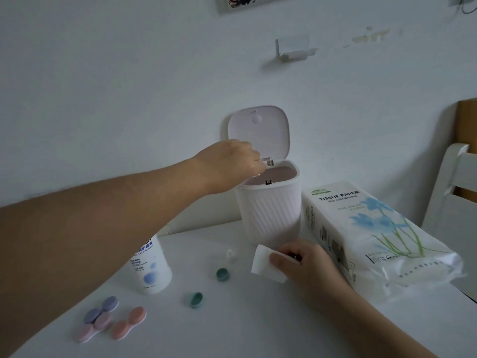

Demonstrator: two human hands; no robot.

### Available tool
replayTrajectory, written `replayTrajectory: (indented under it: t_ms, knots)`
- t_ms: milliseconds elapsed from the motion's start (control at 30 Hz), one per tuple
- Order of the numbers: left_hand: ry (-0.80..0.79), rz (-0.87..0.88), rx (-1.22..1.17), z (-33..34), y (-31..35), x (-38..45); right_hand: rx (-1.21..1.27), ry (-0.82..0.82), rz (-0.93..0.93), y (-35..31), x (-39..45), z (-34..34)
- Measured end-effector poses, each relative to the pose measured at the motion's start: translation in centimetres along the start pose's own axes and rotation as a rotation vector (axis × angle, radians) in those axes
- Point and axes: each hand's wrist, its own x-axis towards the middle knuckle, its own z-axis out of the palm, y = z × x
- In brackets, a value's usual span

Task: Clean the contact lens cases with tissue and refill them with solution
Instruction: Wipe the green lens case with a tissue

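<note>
Case emptied over bin; wiping and refilling remain.
Left hand (232, 161) fingers clamp a clear lens case (268, 161) above the open bin (268, 213); right hand (304, 262) pinches tissue (263, 262); solution bottle (151, 267) and closed cases (108, 319) sit untouched on the surface (258, 326).

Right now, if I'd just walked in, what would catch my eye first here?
Probably the left hand stretched over the open white bin at the back, holding a small clear piece above it. Next, the right hand in front of the bin, gripping a folded tissue. Then the pastel lens cases at front left.
</note>
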Motion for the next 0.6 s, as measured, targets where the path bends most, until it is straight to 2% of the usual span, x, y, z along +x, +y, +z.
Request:
replayTrajectory:
  t_ms: [67,200,467,600]
  knots:
    - [-0.049,-0.035,-0.01,-0.1,0.0,-0.1,0.006,0.0,0.005,-0.1,-0.1,0.0]
    - [-0.007,-0.16,-0.084,-0.4,-0.5,-0.6,-0.01,-0.003,-0.002,-0.1,-0.1,-0.1]
    - [0.474,-0.782,-0.774,-0.4,1.1,-5.0,-0.022,0.082,-0.052,-0.4,-0.1,-0.3]
    - [0.553,-0.982,-1.064,0.4,4.7,-9.3,0.058,0.121,-0.042,-0.7,-0.4,-0.2]
